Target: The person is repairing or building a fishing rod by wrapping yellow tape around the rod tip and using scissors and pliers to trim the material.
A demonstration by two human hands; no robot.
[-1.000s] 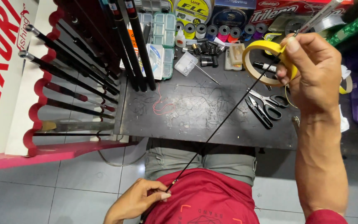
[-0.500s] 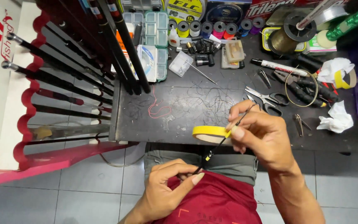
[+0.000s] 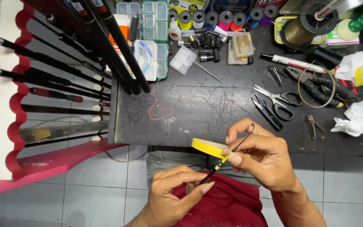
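My right hand [image 3: 259, 157] holds a yellow tape roll [image 3: 209, 147] and pinches the thin black rod tip [image 3: 232, 152], whose small guide ring pokes up past my fingers. A strip of yellow tape sits on the rod where my thumb presses. My left hand [image 3: 173, 193] is just below, thumb and forefinger pinching the lower part of the same rod over my red shirt. Both hands hover at the near edge of the dark worktable [image 3: 215, 113].
Scissors [image 3: 276, 101], pliers [image 3: 316, 84], a marker [image 3: 290, 62], thread spools [image 3: 219, 17], tackle boxes [image 3: 154, 25], a big line spool [image 3: 303, 25] and crumpled tissue [image 3: 353, 122] lie on the table. A red rack [image 3: 17, 101] at left holds several black rods [image 3: 55, 75].
My right hand came down from the far right of the table to the near edge with the tape roll. My left hand rose and both now grip the rod tip close together.
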